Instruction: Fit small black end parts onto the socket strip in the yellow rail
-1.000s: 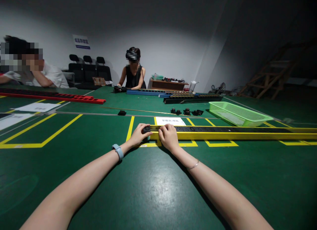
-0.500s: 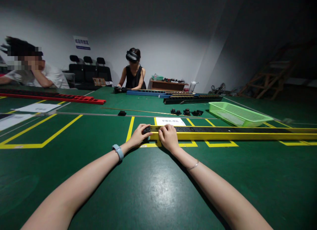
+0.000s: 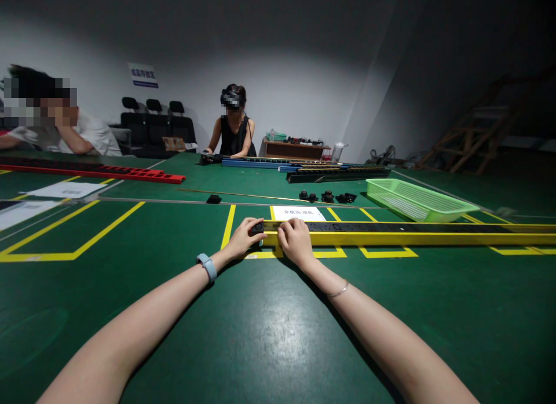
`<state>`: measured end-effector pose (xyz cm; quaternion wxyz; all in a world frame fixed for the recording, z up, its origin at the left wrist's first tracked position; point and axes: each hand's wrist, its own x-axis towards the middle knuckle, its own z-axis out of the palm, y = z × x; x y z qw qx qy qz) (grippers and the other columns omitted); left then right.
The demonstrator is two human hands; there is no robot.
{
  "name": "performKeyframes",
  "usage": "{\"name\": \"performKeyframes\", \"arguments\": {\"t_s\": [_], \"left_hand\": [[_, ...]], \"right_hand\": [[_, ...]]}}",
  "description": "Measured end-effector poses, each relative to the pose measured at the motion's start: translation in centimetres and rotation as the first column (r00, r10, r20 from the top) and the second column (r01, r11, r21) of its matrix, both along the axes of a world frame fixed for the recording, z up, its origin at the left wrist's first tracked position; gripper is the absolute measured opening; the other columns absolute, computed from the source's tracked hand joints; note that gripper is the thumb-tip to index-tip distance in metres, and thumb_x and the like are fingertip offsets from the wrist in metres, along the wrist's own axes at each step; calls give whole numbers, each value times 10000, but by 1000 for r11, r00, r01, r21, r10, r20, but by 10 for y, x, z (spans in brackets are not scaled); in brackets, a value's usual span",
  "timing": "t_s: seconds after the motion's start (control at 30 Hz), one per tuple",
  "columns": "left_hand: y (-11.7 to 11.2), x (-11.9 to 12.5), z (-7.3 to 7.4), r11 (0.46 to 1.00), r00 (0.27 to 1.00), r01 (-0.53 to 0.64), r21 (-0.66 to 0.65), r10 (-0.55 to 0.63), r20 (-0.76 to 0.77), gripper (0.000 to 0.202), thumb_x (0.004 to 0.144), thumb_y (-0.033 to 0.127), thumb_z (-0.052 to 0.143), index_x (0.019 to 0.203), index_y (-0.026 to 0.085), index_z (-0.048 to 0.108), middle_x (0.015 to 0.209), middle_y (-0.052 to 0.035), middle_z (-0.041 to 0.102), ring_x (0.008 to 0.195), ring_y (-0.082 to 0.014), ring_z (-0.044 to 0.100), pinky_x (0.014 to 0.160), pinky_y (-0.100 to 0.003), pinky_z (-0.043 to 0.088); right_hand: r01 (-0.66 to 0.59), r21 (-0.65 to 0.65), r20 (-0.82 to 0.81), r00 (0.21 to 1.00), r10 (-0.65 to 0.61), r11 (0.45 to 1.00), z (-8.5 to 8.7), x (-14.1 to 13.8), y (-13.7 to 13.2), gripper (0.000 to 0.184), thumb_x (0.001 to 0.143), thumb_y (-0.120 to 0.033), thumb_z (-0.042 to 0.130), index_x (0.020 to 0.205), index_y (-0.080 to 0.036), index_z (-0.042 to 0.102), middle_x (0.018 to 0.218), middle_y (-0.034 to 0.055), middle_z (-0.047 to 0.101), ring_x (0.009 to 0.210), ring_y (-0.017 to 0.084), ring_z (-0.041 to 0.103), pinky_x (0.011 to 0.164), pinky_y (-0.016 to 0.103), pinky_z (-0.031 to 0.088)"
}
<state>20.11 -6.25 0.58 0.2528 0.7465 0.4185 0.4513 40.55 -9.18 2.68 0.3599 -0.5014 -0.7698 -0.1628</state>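
Observation:
A long yellow rail [image 3: 408, 237] with a black insert strip lies across the green table [image 3: 260, 328], running off to the right. My left hand [image 3: 244, 237] is closed on a small black block [image 3: 258, 226] at the rail's left end. My right hand [image 3: 295, 240] grips the rail just right of that end, fingers curled over its top edge. A white paper label [image 3: 299, 213] lies just behind the rail.
A green mesh basket [image 3: 417, 200] sits at the back right, and several small black parts [image 3: 328, 196] lie behind the label. Red rails [image 3: 99, 171], blue and black rails [image 3: 304, 169] lie farther back. Two other people sit at the far side. Yellow tape lines mark the table.
My hands and the rail have not visibly moved. The person at the far left has shifted their head slightly.

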Motion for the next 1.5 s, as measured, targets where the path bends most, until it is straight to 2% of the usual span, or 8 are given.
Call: {"name": "performKeyframes", "arguments": {"t_s": [0.23,0.43,0.6,0.93,1.2,1.5], "left_hand": [[-2,1,3,999,1000,-18,36,18,-3,564,754,431,678,1259,213,553,1203,-90,532,1130,-225,524,1009,-378,410],[-1,3,-2,998,996,-47,-48,51,74,574,715,456,706,1181,164,542,1144,-109,580,977,-215,591,868,-373,488],[-2,3,-1,998,997,-57,-29,59,56,538,720,472,696,1142,167,562,1120,-105,569,959,-207,587,843,-358,496],[-9,4,7,998,998,-55,15,55,32,524,738,491,677,1154,186,584,1145,-90,479,964,-193,558,800,-327,522],[-8,4,6,999,999,-36,9,36,24,545,748,488,670,1193,187,579,1121,-88,502,846,-164,575,722,-316,523],[-8,5,5,1000,998,-1,-27,3,57,572,758,477,660,1232,182,538,1184,-104,513,818,-144,590,750,-314,528]], "right_hand": [[6,-1,14,1000,-6,1000,0,0,0,222,923,-321,446,878,-193,622,926,81,521,904,214,440,813,341,349],[9,3,19,1000,-9,1000,0,1,0,219,922,-324,452,879,-188,618,937,80,523,912,212,440,817,336,347],[8,0,19,1000,-8,1000,0,0,0,216,923,-322,450,884,-189,616,940,79,524,916,211,442,821,336,348],[3,7,14,1000,-3,1000,0,1,0,218,922,-319,449,881,-187,619,937,82,524,915,214,441,822,341,349],[1,9,11,1000,-1,1000,0,1,1,210,918,-317,456,882,-190,620,937,83,526,908,214,440,813,342,350],[-1,9,14,1000,0,1000,0,0,0,216,922,-319,448,879,-192,616,933,83,527,913,217,443,812,342,351]]}}
